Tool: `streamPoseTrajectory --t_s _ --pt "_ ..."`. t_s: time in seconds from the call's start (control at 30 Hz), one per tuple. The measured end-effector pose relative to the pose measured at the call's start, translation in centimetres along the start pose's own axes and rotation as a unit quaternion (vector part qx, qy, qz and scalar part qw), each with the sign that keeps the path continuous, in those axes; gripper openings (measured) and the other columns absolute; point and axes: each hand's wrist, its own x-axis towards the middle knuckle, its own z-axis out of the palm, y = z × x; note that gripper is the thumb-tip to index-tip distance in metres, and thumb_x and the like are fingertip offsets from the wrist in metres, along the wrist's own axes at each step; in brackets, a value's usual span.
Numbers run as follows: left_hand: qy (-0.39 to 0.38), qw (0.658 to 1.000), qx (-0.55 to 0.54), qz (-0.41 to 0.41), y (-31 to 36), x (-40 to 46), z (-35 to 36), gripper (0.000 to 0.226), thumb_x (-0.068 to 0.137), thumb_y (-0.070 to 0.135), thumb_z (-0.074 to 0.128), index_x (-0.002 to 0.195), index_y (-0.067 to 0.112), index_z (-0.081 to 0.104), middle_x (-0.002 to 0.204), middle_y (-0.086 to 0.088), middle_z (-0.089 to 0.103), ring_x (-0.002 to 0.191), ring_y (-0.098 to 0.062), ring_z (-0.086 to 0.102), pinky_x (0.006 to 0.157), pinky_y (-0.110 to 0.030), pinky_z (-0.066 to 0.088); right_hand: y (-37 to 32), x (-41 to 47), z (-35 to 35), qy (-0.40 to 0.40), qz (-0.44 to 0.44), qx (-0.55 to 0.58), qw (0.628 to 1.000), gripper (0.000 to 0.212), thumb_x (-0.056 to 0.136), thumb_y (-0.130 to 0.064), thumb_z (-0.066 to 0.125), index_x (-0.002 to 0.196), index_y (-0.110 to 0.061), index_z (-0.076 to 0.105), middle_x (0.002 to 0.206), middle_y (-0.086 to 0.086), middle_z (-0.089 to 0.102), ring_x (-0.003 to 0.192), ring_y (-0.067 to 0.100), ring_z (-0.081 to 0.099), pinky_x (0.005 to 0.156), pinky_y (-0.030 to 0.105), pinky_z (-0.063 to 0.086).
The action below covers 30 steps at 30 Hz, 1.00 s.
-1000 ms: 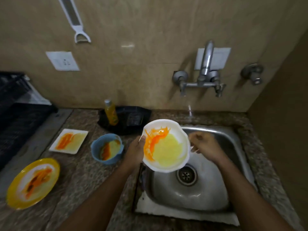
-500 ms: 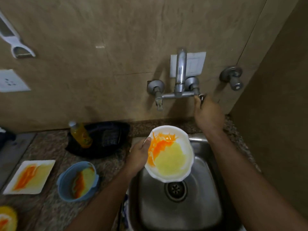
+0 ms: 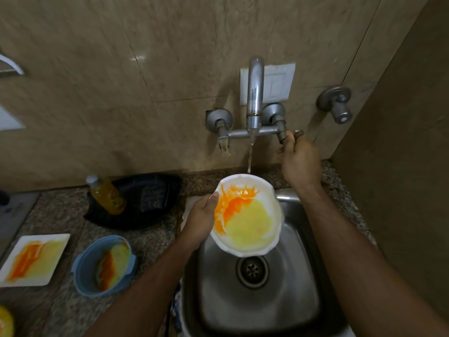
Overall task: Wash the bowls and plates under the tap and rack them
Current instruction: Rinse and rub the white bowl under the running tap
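While the right hand (image 3: 300,156) clasped the tap handle (image 3: 283,136), the left hand (image 3: 200,221) gripped the white bowl (image 3: 246,216) just below the stream (image 3: 249,156).

The left hand (image 3: 201,221) is curled around the left rim of a tilted white bowl (image 3: 247,215), thumb lying over the rim's inner edge and fingers hidden beneath, its bare forearm running in from the near left. The right hand (image 3: 300,159) is stretched to the far right, back of the hand facing up, fingers closed around the tap's right handle (image 3: 288,137). Its forearm slants in from the near right corner.
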Motion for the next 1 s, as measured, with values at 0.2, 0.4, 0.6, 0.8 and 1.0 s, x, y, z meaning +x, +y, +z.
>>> streamPoseTrajectory --t_s 0.2,0.4,0.6,0.8,1.0 --pt "-0.011 1.0 -0.011 -0.012 0.7 -0.3 0.3 0.042 0.103 0.033 0.044 0.071 0.015 0.063 0.067 0.001 0.067 0.065 -0.012 0.064 0.063 -0.03 0.051 0.2 0.0 -0.1 -0.009 0.002 0.033 0.999 0.044 0.101 -0.046 0.03 0.096 -0.015 0.061 0.086 0.007 0.072 0.08 0.029 0.066 0.069 0.045 0.053" --pt "-0.038 0.997 0.002 -0.071 -0.4 0.5 0.5 0.055 0.09 0.065 0.044 0.085 0.017 0.069 0.085 -0.007 0.073 0.085 -0.025 0.071 0.086 -0.049 0.055 0.9 -5.6 -1.3 0.053 -0.003 0.005 0.999 0.028 0.1 -0.029 0.042 0.099 -0.012 0.064 0.083 0.009 0.068 0.075 0.031 0.062 0.059 0.033 0.038" --pt "-0.063 0.992 -0.026 -0.107 -0.8 1.4 1.7 0.062 0.075 0.079 0.046 0.092 0.026 0.073 0.093 -0.005 0.075 0.092 -0.027 0.071 0.09 -0.055 0.054 1.9 -11.4 1.5 -0.355 -0.131 -0.183 0.907 0.054 0.1 -0.027 0.04 0.151 -0.01 0.034 0.156 0.01 0.037 0.144 0.021 0.034 0.115 0.028 0.023" --pt "-0.078 0.989 -0.056 -0.113 1.2 1.2 2.2 0.042 0.094 0.052 0.046 0.097 0.02 0.074 0.094 -0.006 0.076 0.094 -0.026 0.071 0.093 -0.053 0.053 1.8 -12.8 2.3 -0.454 -0.209 -0.183 0.847 0.069 0.103 -0.05 0.021 0.158 -0.014 -0.001 0.165 0.003 -0.01 0.152 0.017 -0.004 0.121 0.036 0.0" --pt "-0.086 0.987 -0.073 -0.11 2.3 1.9 2.7 0.04 0.1 0.043 0.047 0.095 0.014 0.075 0.093 -0.011 0.076 0.094 -0.03 0.071 0.093 -0.052 0.053 1.4 -12.6 2.7 -0.42 -0.199 -0.189 0.865 0.07 0.101 -0.052 0.018 0.158 -0.016 -0.002 0.165 0.002 -0.01 0.152 0.016 -0.008 0.122 0.039 0.001"
